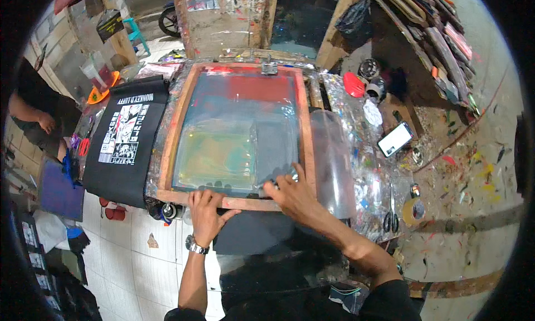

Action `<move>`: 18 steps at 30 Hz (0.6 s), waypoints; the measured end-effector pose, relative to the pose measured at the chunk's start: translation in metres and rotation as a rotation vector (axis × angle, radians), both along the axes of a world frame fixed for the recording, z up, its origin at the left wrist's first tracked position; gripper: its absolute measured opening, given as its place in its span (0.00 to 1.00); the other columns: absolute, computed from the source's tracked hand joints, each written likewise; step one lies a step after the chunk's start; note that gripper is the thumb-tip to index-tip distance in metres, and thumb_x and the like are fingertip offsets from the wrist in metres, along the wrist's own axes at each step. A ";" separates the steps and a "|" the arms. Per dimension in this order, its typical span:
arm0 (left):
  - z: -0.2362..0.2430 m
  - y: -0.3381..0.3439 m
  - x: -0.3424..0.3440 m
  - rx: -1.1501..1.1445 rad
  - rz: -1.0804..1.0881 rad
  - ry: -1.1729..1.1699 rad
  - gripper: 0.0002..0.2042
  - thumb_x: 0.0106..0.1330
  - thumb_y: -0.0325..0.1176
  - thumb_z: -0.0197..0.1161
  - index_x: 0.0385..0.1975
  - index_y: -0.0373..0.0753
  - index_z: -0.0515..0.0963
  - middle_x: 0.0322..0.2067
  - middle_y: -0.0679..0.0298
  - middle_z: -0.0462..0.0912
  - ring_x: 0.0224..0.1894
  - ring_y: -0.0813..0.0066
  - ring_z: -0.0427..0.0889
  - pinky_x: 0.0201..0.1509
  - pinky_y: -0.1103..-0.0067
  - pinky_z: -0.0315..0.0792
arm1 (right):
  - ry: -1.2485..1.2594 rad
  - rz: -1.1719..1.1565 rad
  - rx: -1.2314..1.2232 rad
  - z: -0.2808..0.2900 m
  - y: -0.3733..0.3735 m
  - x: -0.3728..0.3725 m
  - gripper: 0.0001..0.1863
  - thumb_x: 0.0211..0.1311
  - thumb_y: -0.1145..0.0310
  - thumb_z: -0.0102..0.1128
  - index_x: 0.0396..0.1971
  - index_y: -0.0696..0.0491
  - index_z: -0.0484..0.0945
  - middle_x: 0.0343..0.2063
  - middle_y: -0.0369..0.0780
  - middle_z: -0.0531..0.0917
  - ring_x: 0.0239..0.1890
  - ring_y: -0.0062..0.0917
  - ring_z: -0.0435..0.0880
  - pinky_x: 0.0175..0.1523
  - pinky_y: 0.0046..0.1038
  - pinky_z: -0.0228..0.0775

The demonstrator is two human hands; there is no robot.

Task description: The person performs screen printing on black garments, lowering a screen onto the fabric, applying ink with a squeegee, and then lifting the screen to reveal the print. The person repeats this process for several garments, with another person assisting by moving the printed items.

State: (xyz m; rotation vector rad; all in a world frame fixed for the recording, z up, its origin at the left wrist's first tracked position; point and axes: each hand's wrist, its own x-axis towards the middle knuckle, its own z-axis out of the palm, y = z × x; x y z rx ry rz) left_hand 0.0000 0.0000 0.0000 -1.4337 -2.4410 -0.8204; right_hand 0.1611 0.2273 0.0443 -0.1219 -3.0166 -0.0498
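A screen-printing frame (166,170) with wooden bars lies on the worktable before me. Its mesh (239,112) is grey-blue, with a red band at the far end and a yellow-green patch at the near left. My left hand (206,212), a metal watch on its wrist, has its fingers hooked over the near bar and its thumb stretched along the bar's side. My right hand (292,195) is at the mesh's near right corner, fingers bent round a small greyish thing, mostly hidden. Black fabric (253,232) shows below the near bar.
Black printed fabric (100,179) hangs over the table's left edge. To the frame's right are a clear curved sheet (331,165), a phone (395,139), scissors (392,212) and a tape roll (413,211). A metal clamp (269,69) grips the far bar. Another person's hand (46,122) is at far left.
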 end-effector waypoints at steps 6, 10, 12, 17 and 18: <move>0.021 0.005 -0.001 0.033 -0.024 0.062 0.28 0.46 0.56 0.79 0.36 0.37 0.85 0.32 0.64 0.77 0.42 0.60 0.74 0.58 0.62 0.63 | 0.420 0.012 0.025 0.011 -0.017 0.011 0.14 0.64 0.61 0.64 0.47 0.46 0.80 0.33 0.38 0.77 0.42 0.33 0.80 0.66 0.61 0.59; 0.074 -0.002 -0.013 0.031 0.005 0.164 0.29 0.46 0.58 0.78 0.36 0.37 0.85 0.35 0.64 0.80 0.45 0.59 0.76 0.60 0.61 0.63 | 0.557 -0.231 0.057 0.051 -0.042 0.002 0.18 0.58 0.51 0.69 0.38 0.49 0.79 0.32 0.37 0.75 0.39 0.30 0.76 0.58 0.53 0.62; 0.125 0.019 -0.018 0.067 0.003 0.311 0.27 0.49 0.55 0.77 0.38 0.37 0.84 0.37 0.62 0.81 0.47 0.58 0.76 0.60 0.59 0.62 | 0.691 -0.257 0.152 0.079 -0.030 0.001 0.23 0.54 0.43 0.71 0.32 0.49 0.78 0.30 0.37 0.75 0.38 0.30 0.76 0.54 0.48 0.63; 0.127 0.077 0.059 0.390 0.042 0.105 0.18 0.58 0.35 0.72 0.47 0.36 0.80 0.45 0.54 0.81 0.54 0.51 0.75 0.62 0.56 0.62 | 0.794 -0.169 0.233 0.197 0.020 -0.058 0.30 0.56 0.35 0.67 0.30 0.52 0.81 0.28 0.42 0.81 0.34 0.35 0.82 0.46 0.41 0.71; 0.112 0.096 0.088 0.127 -0.128 -0.141 0.24 0.58 0.41 0.75 0.52 0.36 0.78 0.49 0.52 0.80 0.55 0.47 0.74 0.64 0.55 0.62 | 0.814 -0.177 0.240 0.214 0.036 -0.068 0.31 0.56 0.35 0.66 0.30 0.54 0.82 0.28 0.45 0.83 0.35 0.38 0.84 0.44 0.43 0.74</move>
